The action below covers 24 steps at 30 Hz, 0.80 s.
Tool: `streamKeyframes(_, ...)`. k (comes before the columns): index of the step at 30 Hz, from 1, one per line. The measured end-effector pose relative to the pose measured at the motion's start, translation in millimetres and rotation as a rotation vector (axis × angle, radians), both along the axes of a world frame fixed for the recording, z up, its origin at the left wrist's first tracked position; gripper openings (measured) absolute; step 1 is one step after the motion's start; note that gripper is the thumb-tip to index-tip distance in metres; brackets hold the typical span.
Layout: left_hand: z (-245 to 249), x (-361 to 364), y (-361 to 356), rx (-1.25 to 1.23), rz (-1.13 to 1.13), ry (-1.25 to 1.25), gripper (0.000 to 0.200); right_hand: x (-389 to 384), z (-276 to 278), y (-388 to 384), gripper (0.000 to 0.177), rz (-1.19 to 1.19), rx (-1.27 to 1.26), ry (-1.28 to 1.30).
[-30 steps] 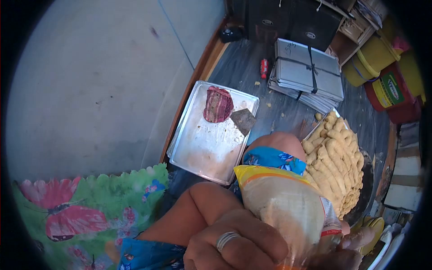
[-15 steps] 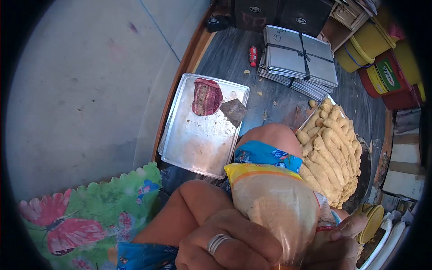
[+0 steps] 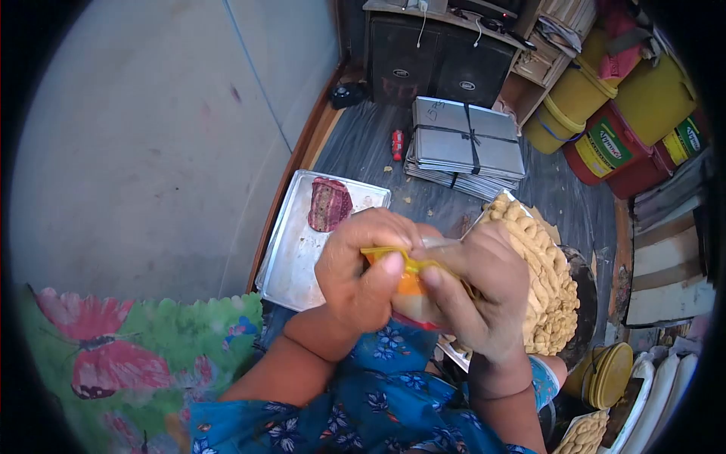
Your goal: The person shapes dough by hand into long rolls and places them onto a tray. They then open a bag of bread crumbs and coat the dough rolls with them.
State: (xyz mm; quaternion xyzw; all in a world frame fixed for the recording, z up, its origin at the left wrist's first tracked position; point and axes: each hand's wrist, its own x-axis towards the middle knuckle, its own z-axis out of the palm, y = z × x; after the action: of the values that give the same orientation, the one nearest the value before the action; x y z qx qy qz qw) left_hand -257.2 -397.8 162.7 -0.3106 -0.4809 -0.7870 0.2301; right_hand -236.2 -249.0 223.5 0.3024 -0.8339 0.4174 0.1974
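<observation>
1. Pinching with both: left hand [image 3: 361, 276] and right hand [image 3: 478, 299] pressed close together, thumbs and fingers clamped on one plastic bag [image 3: 409, 287].
2. Beyond the right hand, heaped dough sticks [image 3: 548, 280]; beyond the left hand, metal baking tray [image 3: 291, 261].
3. Plastic bag wedged between the two hands, mostly hidden under fingers, equally near each.
4. Yellow top strip [image 3: 382, 252], long axis left to right across the grip, left thumb on it.

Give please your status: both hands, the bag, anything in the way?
Left hand and right hand both shut on plastic bag, pinching its yellow top. Dough pile just beyond right hand.
</observation>
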Motion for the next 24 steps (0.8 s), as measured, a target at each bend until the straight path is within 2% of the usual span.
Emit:
streamKeyframes(1, -1.1, 1.0, -3.8, -0.016, -0.052, 0.007, 0.019, 1.0, -0.1, 0.0, 0.015, 0.0, -0.018, -0.029)
streamKeyframes(2, 2.8, 6.5, -3.8, 0.041, -0.07, -0.125, 0.018, 3.0, -0.8, -0.3, 0.011, 0.002, -0.019, -0.062)
streamKeyframes(5, 24.5, 5.5, -28.8, -0.439, 0.106, -0.016, 0.016, 6.7, -7.0, -1.6, 0.01, -0.017, -0.053, -0.046)
streamKeyframes(9, 57.1, 4.2, -40.3, -0.862, 0.181, 0.129, 0.012, 7.3, -8.8, 1.2, 0.012, -0.013, -0.088, -0.046)
streamKeyframes(13, 70.6, 2.3, -38.4, -0.947, 0.12, 0.068, 0.017, 9.1, -11.7, 1.4, 0.014, -0.028, -0.125, -0.053)
streamKeyframes(19, 71.6, -0.7, -36.7, -0.926, -0.028, -0.134, 0.019, 13.5, -15.6, 2.5, 0.014, -0.013, -0.138, -0.051)
streamKeyframes(22, 71.6, -1.6, -35.3, -0.942, 0.008, 0.003, 0.019, 13.6, -15.7, 2.7, 0.012, -0.017, -0.127, -0.04)
streamKeyframes(24, 76.3, -2.0, -34.6, -1.041, 0.036, 0.087, 0.018, 13.0, -15.2, 1.8, 0.011, -0.021, -0.119, -0.031)
